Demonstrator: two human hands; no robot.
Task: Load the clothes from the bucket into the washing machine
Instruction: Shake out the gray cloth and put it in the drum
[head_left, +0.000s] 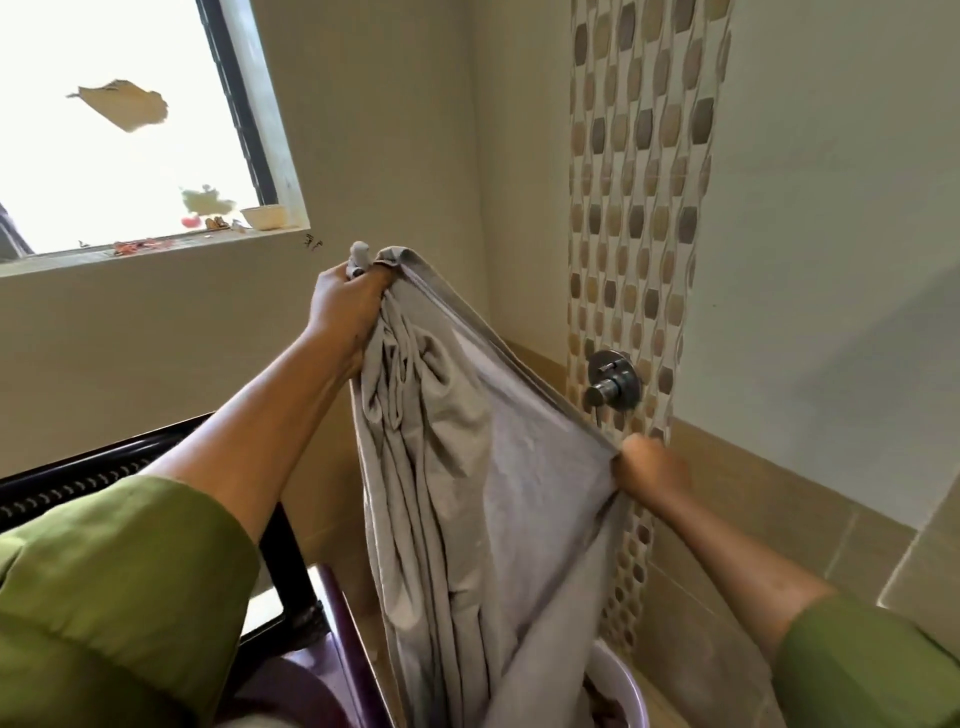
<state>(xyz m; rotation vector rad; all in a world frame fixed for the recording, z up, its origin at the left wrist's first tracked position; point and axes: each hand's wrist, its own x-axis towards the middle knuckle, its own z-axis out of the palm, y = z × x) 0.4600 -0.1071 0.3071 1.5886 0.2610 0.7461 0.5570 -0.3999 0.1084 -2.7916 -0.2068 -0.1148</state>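
Observation:
A large grey garment (493, 493) hangs spread out in front of me, held up high. My left hand (345, 306) grips a bunched top corner of it, raised near the window sill. My right hand (652, 470) pinches the other end of its top hem, lower and to the right. The cloth's lower end drops into a pale bucket (626, 680) at the bottom, where more clothes show dimly. A dark maroon edge of the washing machine (343, 639) shows at the bottom left, mostly hidden by my left sleeve.
A metal tap fitting (613, 384) juts from the mosaic tile strip just behind the cloth. A window (130, 130) with small items on its sill is at the upper left. A black frame (78, 478) runs behind my left arm. Tiled walls meet in a corner.

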